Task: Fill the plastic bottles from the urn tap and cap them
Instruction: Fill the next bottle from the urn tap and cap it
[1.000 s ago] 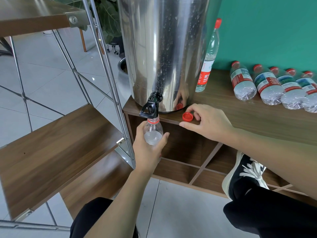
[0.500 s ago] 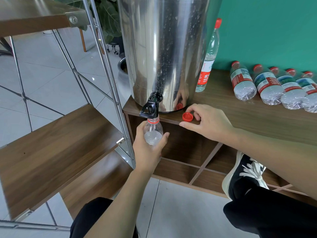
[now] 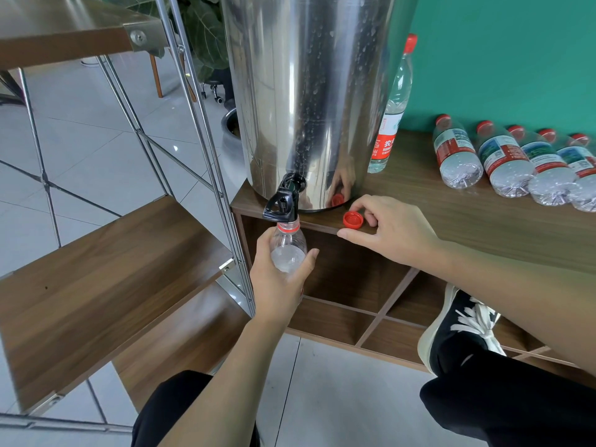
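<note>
**Bottle under the tap, cap kept at the shelf edge**

Teal wall behind, wood-grain shelf unit (image 3: pixel 483 221) in front, grey tile floor below. Steel urn (image 3: pixel 306 91) stands on the shelf's left end, so its black tap (image 3: pixel 283 201) overhangs the front edge with open air beneath for a bottle.

Left hand (image 3: pixel 277 285) is wrapped around the body of a clear plastic bottle (image 3: pixel 288 250), holding it upright with the open mouth directly under the spout, apparently touching it; likely so nothing spills. Whether water is running cannot be told.

Right hand (image 3: pixel 393 233) rests on the shelf's front edge, fingers curled about the red cap (image 3: pixel 352 219), which lies on the wood just right of the tap. Fingertips meet its right side; a true pinch cannot be confirmed. Judged reason: cap kept within reach for screwing on once the bottle is full.

Standing capped bottle (image 3: pixel 392 108) sits behind the urn by the wall. Row of capped bottles (image 3: pixel 516 162) lies on its side along the shelf's right end, well apart from the tap.
</note>
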A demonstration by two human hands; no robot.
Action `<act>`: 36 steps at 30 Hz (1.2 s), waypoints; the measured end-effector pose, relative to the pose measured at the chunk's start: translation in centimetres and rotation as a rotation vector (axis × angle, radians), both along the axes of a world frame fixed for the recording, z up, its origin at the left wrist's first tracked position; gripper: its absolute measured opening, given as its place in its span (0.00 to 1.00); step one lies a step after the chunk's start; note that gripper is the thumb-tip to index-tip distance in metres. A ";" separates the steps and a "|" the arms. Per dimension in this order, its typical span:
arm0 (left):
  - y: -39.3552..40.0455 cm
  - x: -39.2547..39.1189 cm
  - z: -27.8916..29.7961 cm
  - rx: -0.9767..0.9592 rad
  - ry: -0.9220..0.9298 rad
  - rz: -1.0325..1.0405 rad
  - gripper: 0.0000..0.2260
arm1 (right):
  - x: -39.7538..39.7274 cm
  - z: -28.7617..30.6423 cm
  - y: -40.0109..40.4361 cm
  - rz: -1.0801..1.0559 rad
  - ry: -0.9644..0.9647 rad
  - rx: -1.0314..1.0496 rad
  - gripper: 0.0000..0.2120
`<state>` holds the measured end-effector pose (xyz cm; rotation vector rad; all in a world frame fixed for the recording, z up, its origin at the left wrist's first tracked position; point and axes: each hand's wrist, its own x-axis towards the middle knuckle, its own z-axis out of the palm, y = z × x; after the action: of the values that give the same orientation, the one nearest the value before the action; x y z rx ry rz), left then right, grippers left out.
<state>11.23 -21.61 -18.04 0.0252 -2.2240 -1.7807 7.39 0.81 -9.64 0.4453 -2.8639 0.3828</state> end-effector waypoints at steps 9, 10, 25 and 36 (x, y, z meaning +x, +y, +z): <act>-0.1 -0.1 -0.1 -0.003 -0.003 -0.006 0.31 | 0.0 -0.1 0.0 0.002 0.002 -0.002 0.21; -0.1 0.0 -0.1 0.000 -0.003 -0.008 0.31 | 0.0 -0.1 0.0 0.001 0.002 0.000 0.21; 0.0 -0.1 0.1 0.003 0.013 -0.012 0.31 | -0.1 -0.1 0.1 0.002 0.005 0.003 0.20; -0.1 -0.1 -0.1 0.007 0.004 -0.008 0.31 | 0.0 -0.1 0.1 0.004 0.002 0.005 0.20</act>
<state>11.14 -21.75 -18.16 0.0146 -2.2178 -1.7910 7.40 0.90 -9.70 0.4520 -2.8628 0.3750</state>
